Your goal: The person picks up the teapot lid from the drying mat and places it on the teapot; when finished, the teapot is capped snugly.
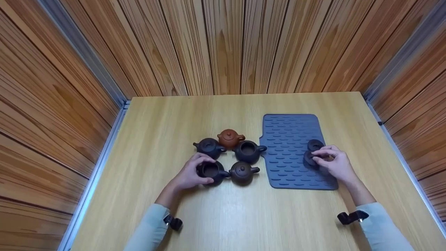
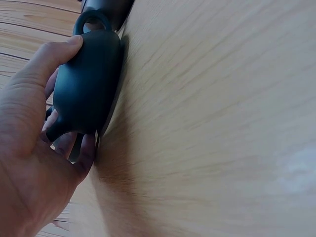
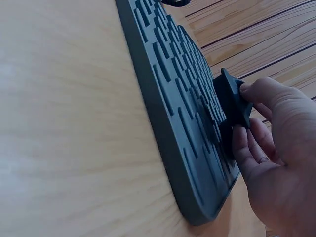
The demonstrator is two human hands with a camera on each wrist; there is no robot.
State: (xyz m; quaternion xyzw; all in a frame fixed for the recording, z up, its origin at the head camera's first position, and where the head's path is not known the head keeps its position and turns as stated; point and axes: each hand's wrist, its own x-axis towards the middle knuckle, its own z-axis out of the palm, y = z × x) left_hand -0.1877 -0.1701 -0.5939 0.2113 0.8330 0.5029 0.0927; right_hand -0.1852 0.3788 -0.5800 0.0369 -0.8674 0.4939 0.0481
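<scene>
My left hand point(image 1: 192, 172) holds a dark lidless teapot point(image 1: 220, 175) by its side, thumb and fingers curled about the body. In the left wrist view that teapot point(image 2: 90, 81) stands on the table, its spout toward the palm and its handle pointing away. Over at the blue-grey ribbed mat point(image 1: 287, 153), my right hand point(image 1: 336, 164) pinches a dark teapot lid point(image 1: 308, 157) between thumb and fingers. The right wrist view shows this lid point(image 3: 229, 98) tilted above the mat. Just beyond it lies another dark lid point(image 1: 315, 144) on the mat's right edge.
Around the held teapot stand a lidded dark teapot point(image 1: 208, 147), a reddish-brown lidded teapot point(image 1: 230, 138), a second lidless dark teapot point(image 1: 248, 157) and a dark brown lidded teapot point(image 1: 241, 173). Wood-plank walls point(image 1: 223, 48) enclose the table point(image 1: 230, 212) at back and sides.
</scene>
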